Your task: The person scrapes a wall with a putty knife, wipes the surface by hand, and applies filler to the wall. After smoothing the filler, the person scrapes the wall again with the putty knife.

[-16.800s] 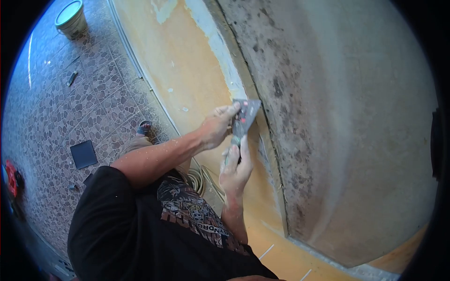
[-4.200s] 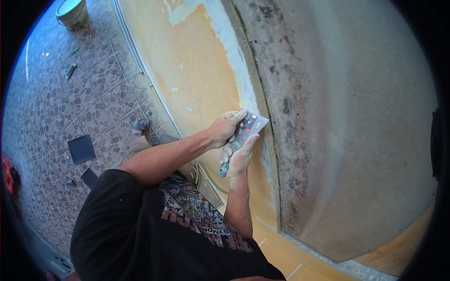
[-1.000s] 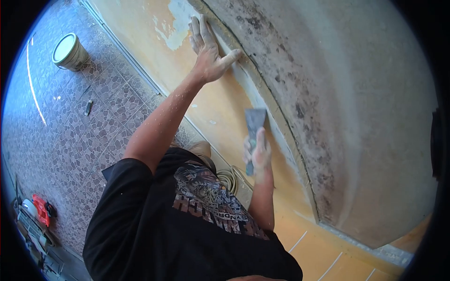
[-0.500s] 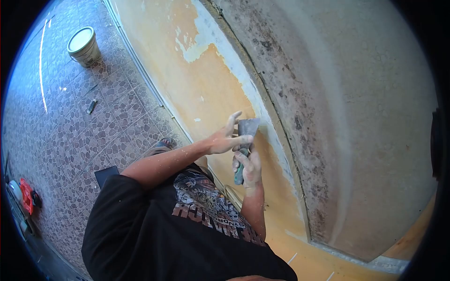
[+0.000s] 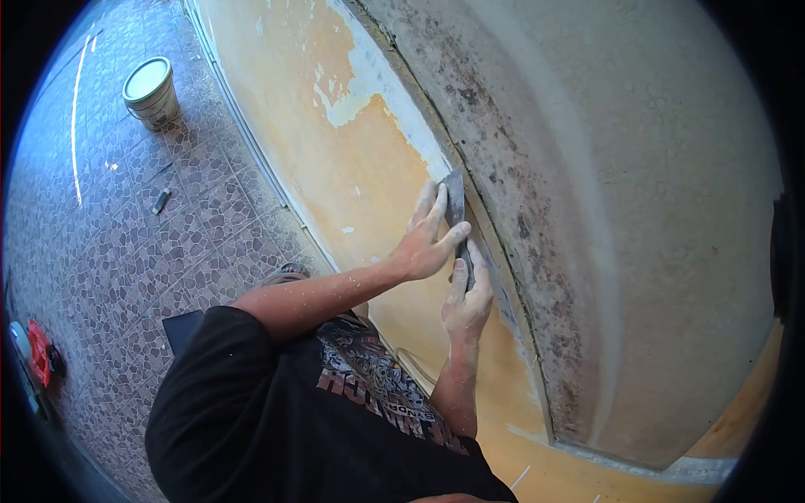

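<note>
A putty knife (image 5: 455, 199) with a grey metal blade lies against the wall, its blade tip at the edge of a white patched strip (image 5: 398, 96). My right hand (image 5: 468, 302) is closed round its handle, which the fingers mostly hide. From the left, my left hand (image 5: 425, 243) reaches over the blade: the fingers stretch along its side and the thumb presses near its neck. Pale dust coats both hands. Below the strip, the wall (image 5: 369, 159) is orange with flaked spots; beyond a dark seam it turns into a grey stained surface (image 5: 537, 193).
A lidded bucket (image 5: 152, 101) stands on the patterned tile floor (image 5: 210, 214). Nearer lies a small dark object (image 5: 162, 201). Pipes (image 5: 243, 117) run along the wall's foot. A red plastic item (image 5: 38, 352) sits at far left, and a dark flat panel (image 5: 180, 331) is by my left arm.
The putty knife has gone from being held off the wall to lying against it, a little farther up. My left fingers moved onto the blade; my right hand shifted slightly right.
</note>
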The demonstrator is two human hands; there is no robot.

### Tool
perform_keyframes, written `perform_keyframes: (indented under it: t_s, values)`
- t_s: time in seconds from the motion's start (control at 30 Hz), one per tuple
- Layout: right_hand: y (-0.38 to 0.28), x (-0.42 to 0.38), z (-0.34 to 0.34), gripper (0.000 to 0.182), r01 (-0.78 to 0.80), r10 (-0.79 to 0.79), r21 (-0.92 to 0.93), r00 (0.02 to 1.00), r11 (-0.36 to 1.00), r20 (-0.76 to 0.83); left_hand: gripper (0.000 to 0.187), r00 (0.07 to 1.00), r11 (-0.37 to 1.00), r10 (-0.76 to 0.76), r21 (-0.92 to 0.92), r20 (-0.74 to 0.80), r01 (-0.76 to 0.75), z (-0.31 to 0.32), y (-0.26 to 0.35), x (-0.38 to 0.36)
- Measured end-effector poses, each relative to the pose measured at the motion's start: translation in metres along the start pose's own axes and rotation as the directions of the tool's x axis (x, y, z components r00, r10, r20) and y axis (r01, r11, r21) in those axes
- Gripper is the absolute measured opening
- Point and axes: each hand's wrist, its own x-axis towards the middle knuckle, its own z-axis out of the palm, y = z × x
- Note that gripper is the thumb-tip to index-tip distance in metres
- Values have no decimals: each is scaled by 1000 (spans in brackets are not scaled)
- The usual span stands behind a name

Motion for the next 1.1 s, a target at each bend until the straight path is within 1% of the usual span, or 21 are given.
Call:
perform_keyframes:
  t_s: [0.07,0.1,0.13,0.17,0.2,0.27,0.33,0.4,0.43,0.57,0.63,0.67,0.73,0.77,0.83,0.87,0.93,0.97,1.03,1.07,1.1]
  values:
    - [-17,7,-9,38,10,-9,-37,1000,999,3,84,992,983,125,-137,20,-121,1,5,0]
    - [-22,10,-12,37,65,-64,-110,998,992,17,83,992,987,130,-90,3,-129,-1,8,1]
    - [-27,15,-14,35,123,-119,-182,992,975,34,83,991,986,133,-97,-2,-132,-3,11,3]
    - [-33,17,-15,35,130,-125,-188,991,974,38,82,992,990,126,-72,18,-125,-6,14,3]
    - [-38,19,-15,34,116,-113,-199,993,973,27,81,993,992,115,-46,38,-114,-9,17,3]
    - [-44,23,-15,34,104,-101,-213,995,972,25,78,992,990,126,-56,10,-126,-11,18,1]
    - [-48,31,-16,33,28,-7,-344,998,939,63,76,990,988,139,-65,-15,-140,-8,19,-2]
    - [-49,37,-17,32,57,-29,-364,996,930,82,70,990,972,123,-192,-75,-136,-2,19,-6]
    - [-51,41,-16,32,85,-52,-380,994,921,96,66,978,980,171,-82,-118,-181,-2,15,-4]
    - [-58,46,-19,34,80,-26,-415,991,906,133,67,970,973,218,-52,-112,-224,-16,-1,-1]
    - [-50,48,-21,38,48,-22,-220,992,974,122,66,919,921,388,67,-69,-383,-23,-12,3]
    - [-48,49,-20,38,49,-22,-221,992,974,127,66,920,923,384,66,-72,-380,-22,-12,4]
    - [-44,50,-20,39,139,-139,2,988,990,73,67,886,904,426,126,-185,-408,-24,-2,2]
    - [-43,49,-19,39,135,-135,2,988,991,79,67,889,907,419,124,-186,-402,-26,1,4]
    - [-41,48,-15,30,264,-263,-19,964,964,31,79,932,933,352,109,-91,-342,-31,4,13]
    - [-41,51,-14,30,259,-258,-19,965,966,36,79,934,936,346,107,-90,-336,-27,1,16]
    - [-44,60,-9,18,392,-431,-323,901,862,-56,83,877,896,441,149,-192,-419,-20,-5,22]
    - [-44,66,-4,18,388,-426,-324,903,863,-53,83,879,898,437,146,-189,-415,-18,-7,23]
    - [-46,77,5,9,397,-390,60,915,916,-102,82,857,891,453,109,-246,-440,-19,-7,26]
    - [-48,77,6,9,395,-389,57,916,917,-101,82,858,892,452,105,-244,-440,-16,-9,27]
    - [-51,77,8,8,385,-383,36,922,922,-52,80,853,894,448,96,-268,-439,-14,-12,27]
